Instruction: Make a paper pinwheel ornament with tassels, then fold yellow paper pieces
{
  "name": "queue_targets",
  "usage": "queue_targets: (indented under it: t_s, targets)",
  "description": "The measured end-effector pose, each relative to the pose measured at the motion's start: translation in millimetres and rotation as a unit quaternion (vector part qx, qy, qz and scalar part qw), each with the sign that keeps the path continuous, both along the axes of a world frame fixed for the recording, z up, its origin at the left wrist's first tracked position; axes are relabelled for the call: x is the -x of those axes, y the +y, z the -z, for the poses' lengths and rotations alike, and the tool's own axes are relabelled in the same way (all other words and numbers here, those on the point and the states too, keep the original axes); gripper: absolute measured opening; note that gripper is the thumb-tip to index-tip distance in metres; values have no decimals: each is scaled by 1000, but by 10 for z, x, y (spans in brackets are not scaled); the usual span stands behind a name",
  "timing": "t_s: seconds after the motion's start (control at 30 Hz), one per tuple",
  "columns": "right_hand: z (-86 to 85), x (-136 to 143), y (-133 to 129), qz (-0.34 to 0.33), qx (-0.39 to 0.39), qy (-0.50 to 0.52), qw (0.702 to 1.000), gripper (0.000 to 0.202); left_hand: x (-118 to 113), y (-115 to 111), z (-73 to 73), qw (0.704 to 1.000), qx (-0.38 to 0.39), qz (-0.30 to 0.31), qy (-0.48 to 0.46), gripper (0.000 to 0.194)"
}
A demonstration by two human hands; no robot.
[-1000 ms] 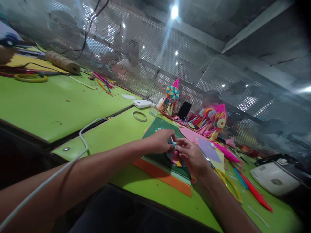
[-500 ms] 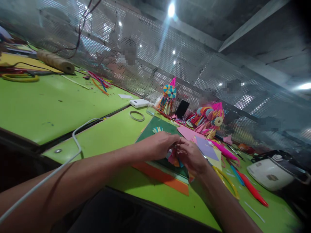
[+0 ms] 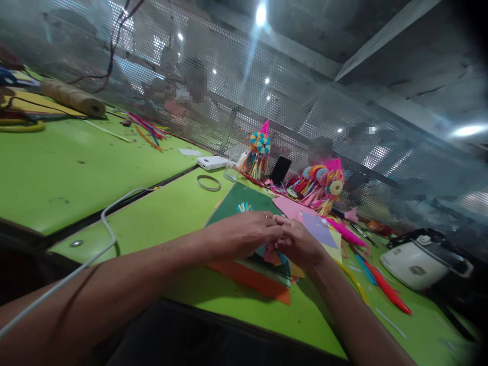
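My left hand [image 3: 249, 233] and my right hand [image 3: 299, 243] meet over a stack of coloured paper, fingertips closed together. Between and beneath them shows a small coloured paper piece [image 3: 272, 255] in pink, orange and blue; its upper part is hidden by my fingers. My right hand curls round it, and the left pinches at the same spot. Under my hands lies the dark green sheet [image 3: 229, 206], with an orange sheet [image 3: 263, 285] sticking out at its near edge. A fringed blue, white and yellow paper bit [image 3: 244, 207] sits just beyond my left hand.
Behind stand paper-tasselled ornaments [image 3: 261, 147], a dark phone [image 3: 280, 170] and a glass jar [image 3: 231, 171]. A tape ring [image 3: 208, 183] and white power bank [image 3: 212, 162] lie to the left. A white cable [image 3: 109, 223] crosses my left arm. At right are yellow-handled scissors [image 3: 356, 282] and a rice cooker [image 3: 417, 262].
My left hand has turned flatter, its back now facing up and its fingers lower against the right hand. The whole view has shifted slightly.
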State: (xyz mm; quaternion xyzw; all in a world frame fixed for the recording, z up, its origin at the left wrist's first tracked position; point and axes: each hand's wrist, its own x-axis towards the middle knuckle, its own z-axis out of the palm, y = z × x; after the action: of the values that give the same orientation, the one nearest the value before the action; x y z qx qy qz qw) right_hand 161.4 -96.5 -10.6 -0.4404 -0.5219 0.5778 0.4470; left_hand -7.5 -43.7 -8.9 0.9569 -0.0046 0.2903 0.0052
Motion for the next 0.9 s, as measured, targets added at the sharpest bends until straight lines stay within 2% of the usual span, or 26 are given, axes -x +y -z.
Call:
queue_targets:
  t_s: [0.1,0.2,0.3,0.4,0.47,0.63,0.77,0.9]
  targets:
    - [41,-58,37,8,-3,-32,999,13,-17,17,13,996,84,-32,-19,22]
    - [66,-103,75,69,-30,-75,994,11,-28,85,13,967,231,-107,-25,15]
    - [35,-118,70,144,-98,-132,976,10,-29,186,5,905,408,-115,-25,10]
    - [-32,-78,13,151,-198,-214,945,11,-33,258,6,836,544,-66,-33,5]
    - [-60,-28,-31,133,-246,-276,920,12,-40,272,12,808,585,-54,-41,7]
    - [-35,82,-78,119,-329,-387,853,14,-43,222,1,776,624,-65,-68,14]
    - [-13,122,-86,98,-347,-430,828,16,-11,180,-48,732,678,-49,-53,14]
    - [3,129,-99,68,-333,-470,814,19,10,171,-79,708,703,-50,-38,14]
